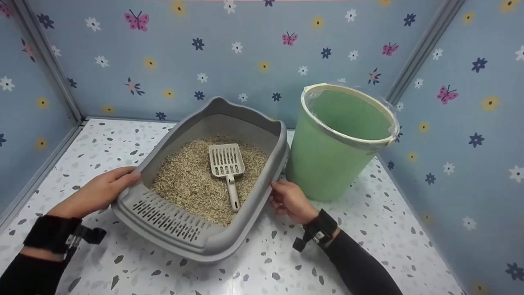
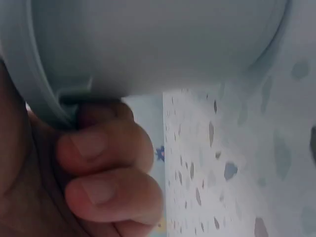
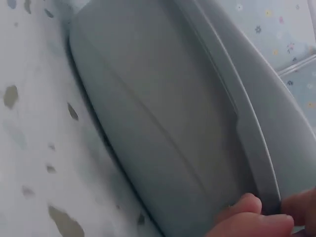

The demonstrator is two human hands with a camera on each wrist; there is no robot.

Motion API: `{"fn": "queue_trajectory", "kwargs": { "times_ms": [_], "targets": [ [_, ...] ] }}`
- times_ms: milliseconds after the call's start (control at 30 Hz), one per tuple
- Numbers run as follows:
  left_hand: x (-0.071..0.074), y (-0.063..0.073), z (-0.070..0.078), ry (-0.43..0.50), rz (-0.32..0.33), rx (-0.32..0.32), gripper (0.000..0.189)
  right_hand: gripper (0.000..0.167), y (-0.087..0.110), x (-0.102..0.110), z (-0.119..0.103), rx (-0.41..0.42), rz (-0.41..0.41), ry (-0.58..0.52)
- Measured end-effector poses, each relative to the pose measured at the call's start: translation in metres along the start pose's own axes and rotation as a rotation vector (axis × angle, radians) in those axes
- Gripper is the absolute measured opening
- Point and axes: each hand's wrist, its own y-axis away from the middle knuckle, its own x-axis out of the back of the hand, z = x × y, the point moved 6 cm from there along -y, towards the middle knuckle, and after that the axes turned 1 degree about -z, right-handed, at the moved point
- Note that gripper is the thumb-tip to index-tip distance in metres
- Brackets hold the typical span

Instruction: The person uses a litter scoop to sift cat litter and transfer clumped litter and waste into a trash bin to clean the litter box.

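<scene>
A grey litter box (image 1: pixel 280 141) stands at an angle on the speckled surface, partly filled with tan pellet litter (image 1: pixel 184 176). On the litter lies a beige slotted litter scoop (image 1: pixel 226 160), its handle toward the front right. My left hand (image 1: pixel 100 189) grips the box's left rim, thumb on top and fingers curled under the lip in the left wrist view. At the right side, my right hand (image 1: pixel 291 200) holds the rim, with fingertips (image 3: pixel 249 203) under the lip and the thumb over it. The slotted front step (image 1: pixel 168 219) of the box faces me.
A pale green bin (image 1: pixel 327 164) with a cream rim and a clear liner stands close behind the box's right side. Flower-patterned panels (image 1: pixel 245 61) enclose the white speckled surface (image 1: pixel 286 262) at the back and both sides.
</scene>
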Motion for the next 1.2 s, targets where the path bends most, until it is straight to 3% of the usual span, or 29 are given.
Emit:
{"fn": "queue_trajectory", "kwargs": {
  "times_ms": [200,300,467,700,833,933,1067,1200],
  "targets": [
    [-0.013,0.027,0.007,-0.023,0.084,0.032,0.090,0.028,-0.023,0.020,-0.006,0.022,0.069,-0.040],
    [-0.020,0.032,0.012,-0.012,0.138,0.053,0.085,0.023,-0.027,0.026,-0.008,0.023,0.074,-0.086],
    [-0.020,0.024,0.010,0.027,0.170,0.043,0.067,0.019,-0.023,0.021,-0.008,0.040,0.068,-0.101],
    [0.011,0.004,-0.021,0.079,0.159,0.032,0.082,0.024,-0.002,-0.005,0.003,0.039,-0.004,-0.054],
    [0.017,0.000,-0.032,0.113,0.166,0.049,0.088,0.028,0.004,-0.010,0.009,0.026,-0.015,-0.035],
    [0.009,0.008,-0.031,0.138,0.180,0.065,0.087,0.032,-0.001,-0.001,0.008,0.026,0.048,-0.050],
    [-0.008,0.031,-0.025,0.134,0.210,0.099,0.078,0.032,-0.014,0.016,0.004,0.040,0.151,-0.111],
    [-0.021,0.043,-0.018,0.156,0.221,0.120,0.068,0.029,-0.020,0.024,0.000,0.048,0.191,-0.160]
  ]
}}
